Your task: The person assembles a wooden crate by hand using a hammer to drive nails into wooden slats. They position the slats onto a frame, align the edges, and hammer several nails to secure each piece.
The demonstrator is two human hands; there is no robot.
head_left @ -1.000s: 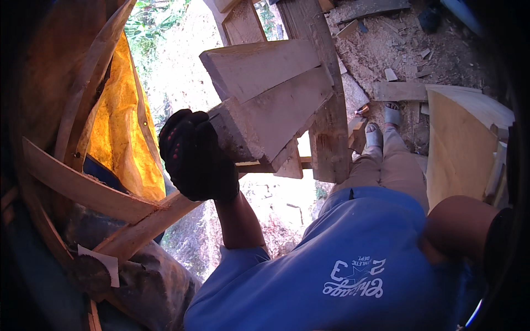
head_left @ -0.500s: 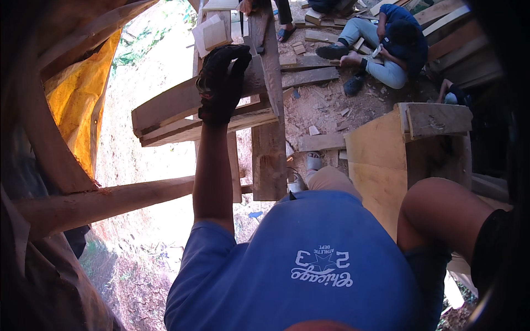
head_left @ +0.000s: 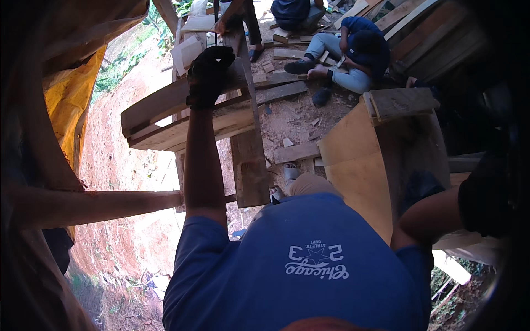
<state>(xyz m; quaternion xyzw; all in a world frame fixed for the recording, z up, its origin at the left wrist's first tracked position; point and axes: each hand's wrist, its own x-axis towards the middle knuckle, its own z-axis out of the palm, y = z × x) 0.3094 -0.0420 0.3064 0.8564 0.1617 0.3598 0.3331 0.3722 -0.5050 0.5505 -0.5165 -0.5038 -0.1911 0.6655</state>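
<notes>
My gloved left hand [head_left: 208, 76] is half curled over the wooden boards [head_left: 157, 106] at left; if it grips them, I cannot tell. My right hand [head_left: 487, 196] is too dark to judge.

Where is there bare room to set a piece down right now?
Mostly open: the dirt floor between the long beam, yellowish panel and short plank, though chips litter it. The beam's near end is bare. Crowded: around the left hand, where boards meet the beam, and farther off, where planks lie around the seated co-worker.
</notes>
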